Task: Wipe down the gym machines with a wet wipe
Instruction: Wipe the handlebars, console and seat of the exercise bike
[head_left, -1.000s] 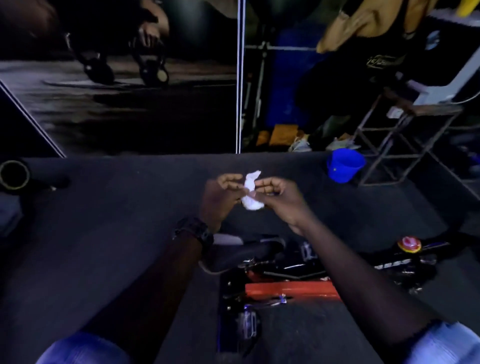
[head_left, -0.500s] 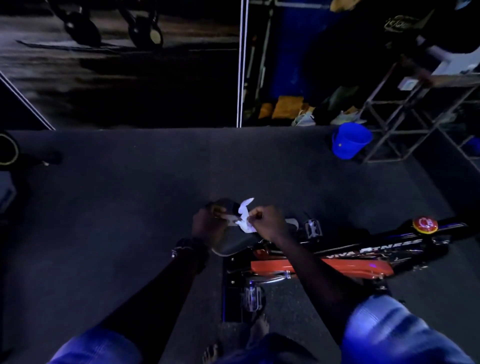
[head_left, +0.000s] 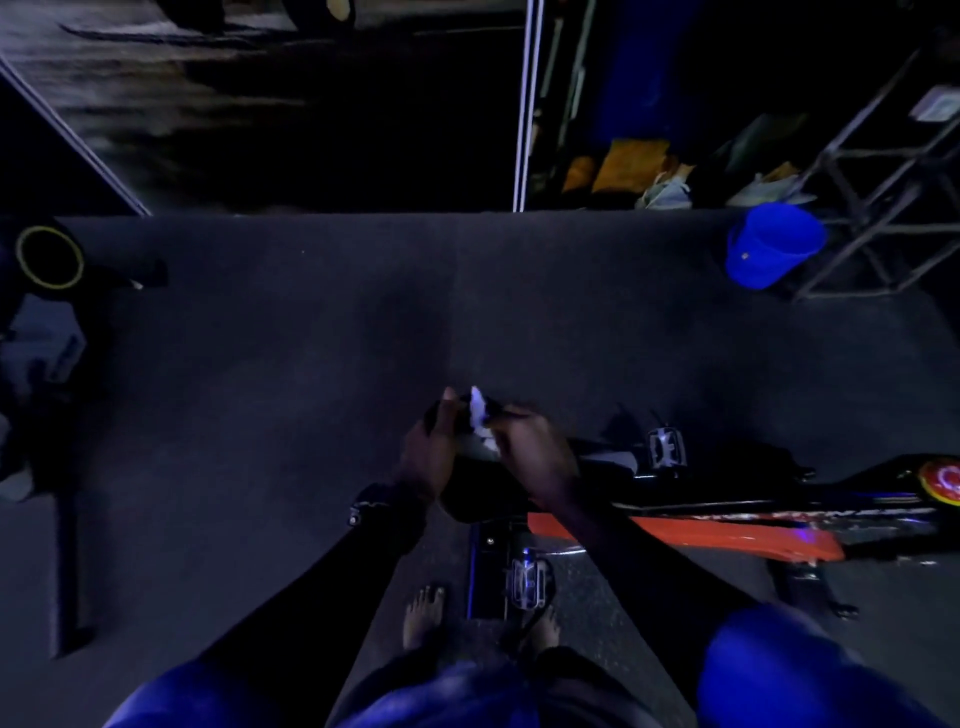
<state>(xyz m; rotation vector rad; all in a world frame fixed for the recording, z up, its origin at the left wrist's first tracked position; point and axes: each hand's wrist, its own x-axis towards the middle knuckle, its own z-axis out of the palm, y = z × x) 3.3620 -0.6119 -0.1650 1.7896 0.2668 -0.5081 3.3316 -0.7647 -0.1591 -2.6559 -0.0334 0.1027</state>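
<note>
A small crumpled white wet wipe (head_left: 480, 421) is pinched between both my hands, just above the black saddle (head_left: 470, 496) of an exercise bike. My left hand (head_left: 426, 457) holds the wipe's left side, with a dark watch on that wrist. On the right side of the wipe, my right hand (head_left: 535, 457) grips it with closed fingers. The bike's orange and black frame (head_left: 685, 532) runs to the right, ending in a red knob (head_left: 943, 480). Two metal pedals (head_left: 666, 447) show beside the frame.
A blue bucket (head_left: 771, 244) stands on the dark floor mat at the far right, beside a metal rack (head_left: 893, 208). A yellow-rimmed black roller (head_left: 49, 257) lies at the left edge. My bare feet (head_left: 423, 613) stand by the bike's base.
The view has tilted downward. My hands, holding the wipe, dropped from mid-air down to the bike's saddle and now work close together over it.
</note>
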